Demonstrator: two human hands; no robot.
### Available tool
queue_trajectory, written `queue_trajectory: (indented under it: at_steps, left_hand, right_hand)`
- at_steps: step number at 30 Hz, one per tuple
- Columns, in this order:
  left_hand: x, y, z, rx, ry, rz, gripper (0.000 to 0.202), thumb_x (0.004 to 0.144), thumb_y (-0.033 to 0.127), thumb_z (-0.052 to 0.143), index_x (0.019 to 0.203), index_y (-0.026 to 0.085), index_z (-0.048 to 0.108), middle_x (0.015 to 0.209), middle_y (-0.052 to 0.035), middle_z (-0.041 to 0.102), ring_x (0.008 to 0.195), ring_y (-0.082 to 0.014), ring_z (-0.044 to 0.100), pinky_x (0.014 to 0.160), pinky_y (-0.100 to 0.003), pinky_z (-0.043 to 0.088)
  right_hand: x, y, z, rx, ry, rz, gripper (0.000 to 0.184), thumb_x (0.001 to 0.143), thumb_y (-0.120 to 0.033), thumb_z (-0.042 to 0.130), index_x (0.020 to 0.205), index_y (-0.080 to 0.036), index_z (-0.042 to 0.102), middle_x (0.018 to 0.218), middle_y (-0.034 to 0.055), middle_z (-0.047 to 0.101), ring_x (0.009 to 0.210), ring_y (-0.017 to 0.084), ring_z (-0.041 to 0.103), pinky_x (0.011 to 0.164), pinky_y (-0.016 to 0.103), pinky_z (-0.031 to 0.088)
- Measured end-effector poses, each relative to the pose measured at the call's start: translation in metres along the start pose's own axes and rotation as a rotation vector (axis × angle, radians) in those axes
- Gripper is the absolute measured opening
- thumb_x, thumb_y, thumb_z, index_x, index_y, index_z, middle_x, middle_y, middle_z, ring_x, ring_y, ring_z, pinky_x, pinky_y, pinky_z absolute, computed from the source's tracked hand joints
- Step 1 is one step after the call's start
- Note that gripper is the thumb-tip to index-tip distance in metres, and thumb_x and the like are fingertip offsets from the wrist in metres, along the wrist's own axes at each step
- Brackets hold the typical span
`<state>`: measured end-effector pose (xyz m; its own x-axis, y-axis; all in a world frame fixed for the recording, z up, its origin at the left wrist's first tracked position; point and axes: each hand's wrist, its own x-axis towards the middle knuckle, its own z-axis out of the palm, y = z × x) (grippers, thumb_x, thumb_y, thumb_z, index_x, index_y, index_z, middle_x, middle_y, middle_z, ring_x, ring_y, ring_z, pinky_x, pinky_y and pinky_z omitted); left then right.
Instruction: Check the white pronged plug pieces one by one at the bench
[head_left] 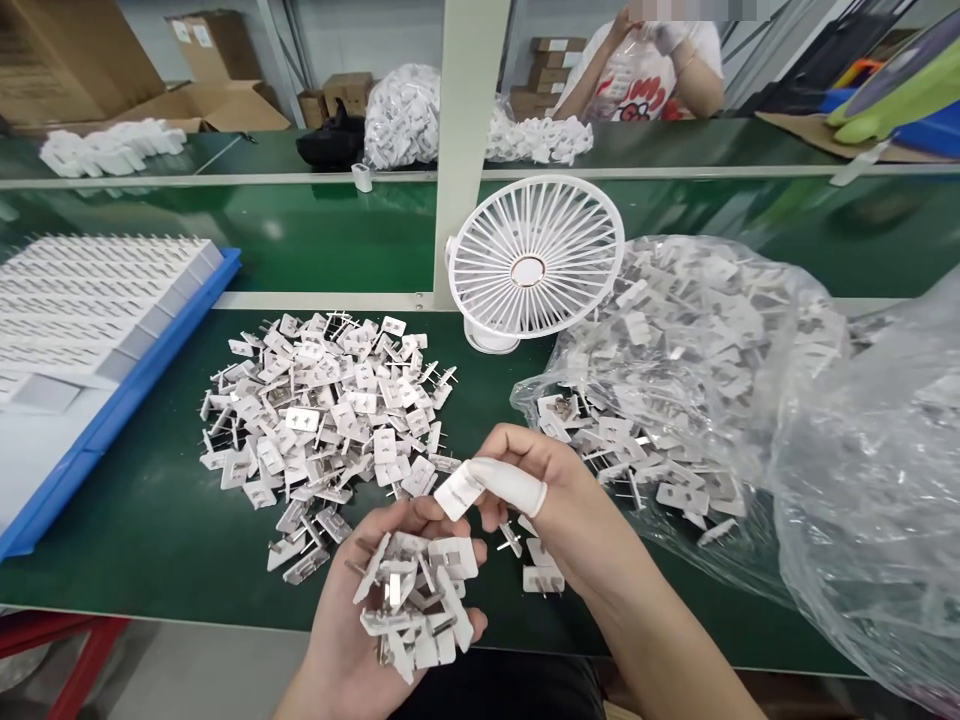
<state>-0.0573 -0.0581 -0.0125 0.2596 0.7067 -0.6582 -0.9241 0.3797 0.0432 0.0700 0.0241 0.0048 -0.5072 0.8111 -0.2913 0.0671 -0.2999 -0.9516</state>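
My left hand (352,620) is cupped palm up around a heap of white plug plates with metal prongs (416,600). Just above that heap, my right hand (525,470) pinches one single white plug plate (459,490), its thumb covered by a white finger cot (514,485). The fingertips of both hands come close together at this plate. A large pile of loose plug plates (337,400) lies on the green table beyond my left hand. A few more plates (543,578) rest on the table beneath my right forearm.
A white fan (528,270) stands at the post. Right of it, a clear plastic bag (705,330) spills plug plates. At left, a blue tray (112,430) carries rows of upright pronged pieces. Behind the shelf, another person (645,70) stands near boxes.
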Motion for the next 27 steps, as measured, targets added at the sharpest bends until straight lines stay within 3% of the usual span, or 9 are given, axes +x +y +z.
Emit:
queue_trajectory:
  at_steps: [8, 13, 17, 20, 23, 27]
  left_hand:
    - [0.001, -0.003, -0.004, -0.023, 0.045, -0.027, 0.036, 0.091, 0.023, 0.039, 0.072, 0.012, 0.067, 0.068, -0.0082, 0.071, 0.069, -0.0243, 0.07, 0.046, -0.035, 0.056]
    - [0.002, -0.004, -0.006, -0.052, -0.013, -0.036, 0.024, 0.088, 0.021, 0.047, 0.075, 0.012, 0.066, 0.074, -0.0073, 0.07, 0.075, -0.0244, 0.069, 0.05, -0.036, 0.059]
    - [0.002, -0.002, -0.007, -0.045, 0.021, -0.009, 0.025, 0.089, 0.02, 0.045, 0.074, 0.013, 0.064, 0.075, -0.0065, 0.068, 0.075, -0.0235, 0.069, 0.049, -0.035, 0.059]
    - [0.0, 0.003, -0.011, -0.073, 0.092, 0.022, 0.031, 0.091, 0.021, 0.04, 0.073, 0.014, 0.063, 0.074, -0.0067, 0.068, 0.074, -0.0237, 0.069, 0.048, -0.036, 0.059]
    - [-0.001, 0.007, -0.014, -0.106, 0.166, 0.039, 0.037, 0.094, 0.024, 0.034, 0.072, 0.014, 0.063, 0.073, -0.0073, 0.069, 0.073, -0.0246, 0.07, 0.047, -0.037, 0.059]
    - [-0.001, 0.008, -0.015, -0.112, 0.188, 0.035, 0.038, 0.094, 0.024, 0.033, 0.073, 0.015, 0.063, 0.073, -0.0078, 0.069, 0.074, -0.0245, 0.07, 0.047, -0.036, 0.059]
  right_hand:
    - [-0.01, -0.003, -0.002, 0.153, 0.021, 0.031, 0.026, 0.071, -0.035, 0.066, 0.063, -0.018, 0.048, 0.061, -0.0014, 0.061, 0.048, 0.007, 0.05, 0.05, 0.02, 0.039]
    - [-0.008, 0.003, -0.006, -0.324, 0.127, -0.081, 0.021, 0.082, -0.036, 0.047, 0.067, -0.021, 0.043, 0.063, -0.0008, 0.057, 0.052, 0.011, 0.05, 0.053, 0.025, 0.042]
    - [-0.008, 0.012, -0.019, -0.592, 0.216, -0.124, 0.008, 0.08, -0.021, 0.047, 0.083, -0.021, 0.054, 0.075, 0.0026, 0.059, 0.071, 0.019, 0.054, 0.063, 0.033, 0.042]
    - [-0.011, 0.016, -0.031, -0.767, 0.213, -0.126, 0.033, 0.073, -0.008, 0.047, 0.1, -0.021, 0.059, 0.098, 0.0084, 0.063, 0.094, 0.029, 0.054, 0.075, 0.043, 0.041]
    - [-0.015, 0.02, -0.037, -0.876, 0.175, -0.129, 0.029, 0.075, -0.011, 0.051, 0.101, -0.017, 0.063, 0.102, 0.013, 0.064, 0.103, 0.035, 0.05, 0.08, 0.049, 0.04]
    - [-0.02, 0.024, -0.033, -0.937, 0.075, -0.167, 0.027, 0.074, -0.011, 0.06, 0.1, -0.015, 0.066, 0.096, 0.0136, 0.066, 0.099, 0.036, 0.051, 0.083, 0.053, 0.038]
